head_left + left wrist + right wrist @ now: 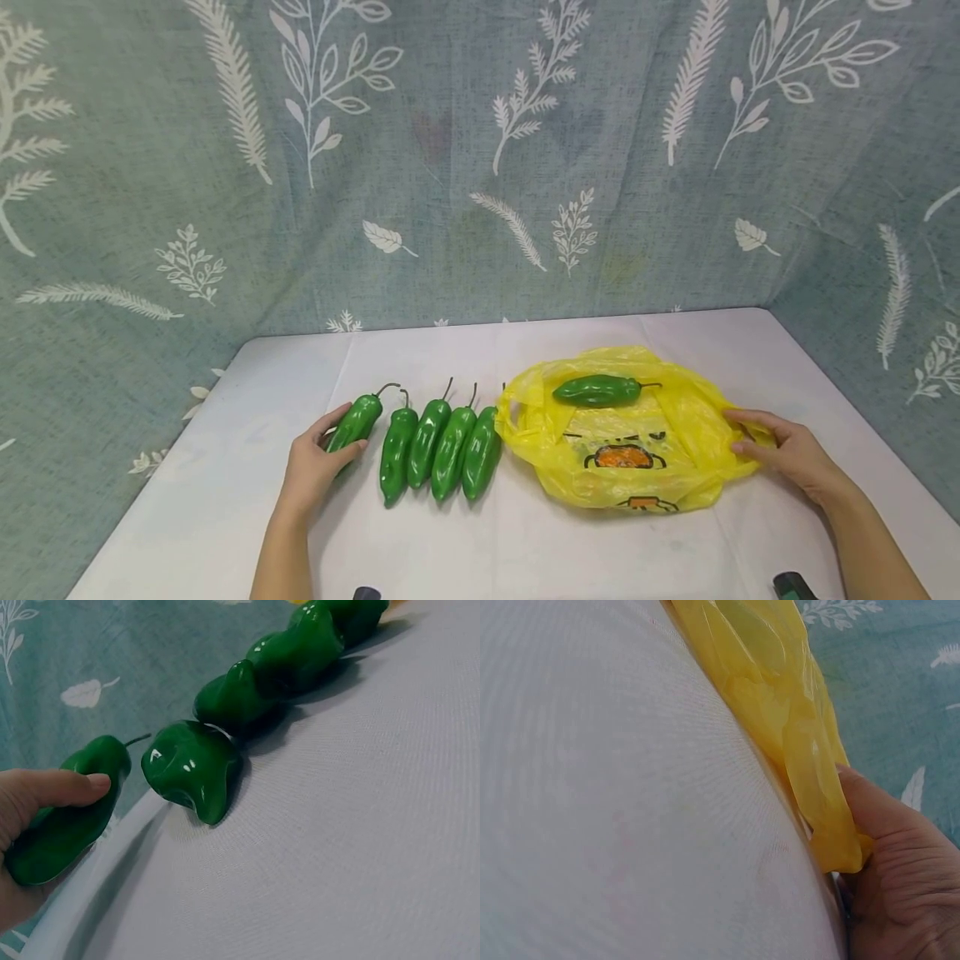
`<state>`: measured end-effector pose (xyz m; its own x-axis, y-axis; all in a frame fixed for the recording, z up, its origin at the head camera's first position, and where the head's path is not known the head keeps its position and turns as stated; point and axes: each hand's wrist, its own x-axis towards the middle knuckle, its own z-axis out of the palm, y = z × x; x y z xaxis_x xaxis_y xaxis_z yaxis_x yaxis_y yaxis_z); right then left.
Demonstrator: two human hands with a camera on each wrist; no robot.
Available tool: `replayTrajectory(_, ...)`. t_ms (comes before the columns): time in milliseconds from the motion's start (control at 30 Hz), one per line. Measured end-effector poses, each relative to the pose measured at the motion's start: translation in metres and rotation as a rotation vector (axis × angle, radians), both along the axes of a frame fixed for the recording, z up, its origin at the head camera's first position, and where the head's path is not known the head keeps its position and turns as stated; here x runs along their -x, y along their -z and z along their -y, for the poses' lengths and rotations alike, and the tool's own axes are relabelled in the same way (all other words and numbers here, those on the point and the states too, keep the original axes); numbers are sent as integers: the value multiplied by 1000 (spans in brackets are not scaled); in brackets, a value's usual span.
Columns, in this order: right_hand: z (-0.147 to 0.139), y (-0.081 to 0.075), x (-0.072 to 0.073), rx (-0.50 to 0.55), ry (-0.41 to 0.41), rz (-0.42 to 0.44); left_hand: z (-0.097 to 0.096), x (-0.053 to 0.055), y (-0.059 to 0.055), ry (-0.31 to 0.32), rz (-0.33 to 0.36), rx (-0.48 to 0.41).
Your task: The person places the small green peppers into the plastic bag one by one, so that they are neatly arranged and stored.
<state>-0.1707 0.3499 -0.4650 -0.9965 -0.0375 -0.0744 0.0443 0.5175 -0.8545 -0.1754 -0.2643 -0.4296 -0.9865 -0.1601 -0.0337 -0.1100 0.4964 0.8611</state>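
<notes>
My left hand [317, 460] grips a glossy green chili pepper [362, 419] at the left end of a row, thumb across its near side; its thin stem points up and right. Beside it lie several more green peppers [429, 446] close together, stems away from me. At the right, my right hand [797, 457] pinches the edge of a yellow plastic bag [693, 450], spread flat with printed orange and black marks. One pepper [597, 390] lies on its side at the bag's upper part. The right wrist view shows the thumb against the bunched yellow plastic [821, 780].
A white cloth [480, 550] covers the table. Behind and at both sides hangs a blue-green curtain [450, 267] with white leaf prints. Two small dark objects poke in at the bottom edge, one [367, 593] at left and another [791, 585] at right.
</notes>
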Motion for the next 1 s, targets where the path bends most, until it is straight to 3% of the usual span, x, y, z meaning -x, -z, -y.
replayTrajectory(300, -2, 2, -1, 3, 1, -15, -3, 0, -5, 86, -10, 53)
replayTrajectory(733, 1, -2, 0, 12, -8, 15, -11, 0, -7, 160, -19, 28)
replayTrajectory(1000, -1, -1, 1, 21, -1, 2, -18, 15, -13, 254, -47, -55)
